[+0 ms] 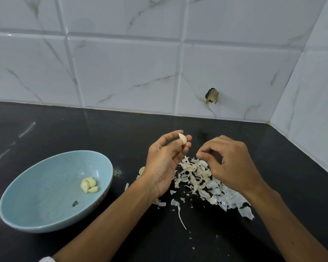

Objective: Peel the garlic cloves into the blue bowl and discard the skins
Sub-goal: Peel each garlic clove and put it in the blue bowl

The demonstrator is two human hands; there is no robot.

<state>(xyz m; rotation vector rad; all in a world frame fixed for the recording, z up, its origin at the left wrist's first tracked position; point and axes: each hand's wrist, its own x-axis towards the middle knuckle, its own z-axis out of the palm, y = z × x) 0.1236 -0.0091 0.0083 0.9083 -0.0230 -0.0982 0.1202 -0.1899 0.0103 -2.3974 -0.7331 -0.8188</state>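
One peeled clove [182, 138] in left hand [163, 163]

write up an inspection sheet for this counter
surface: dark counter, skin flecks scattered
job's things: blue bowl holds a few peeled cloves; loose clove behind the left wrist
clutter: skins piled on the counter; dark scrap in the bowl
grip: left hand pinches a held clove; right hand fingertips pinched over the skins, contents unclear
cables: nothing seen
surroundings: tiled wall with a broken hole

Pale clove [182, 138], seemingly peeled, near skins [195, 174]
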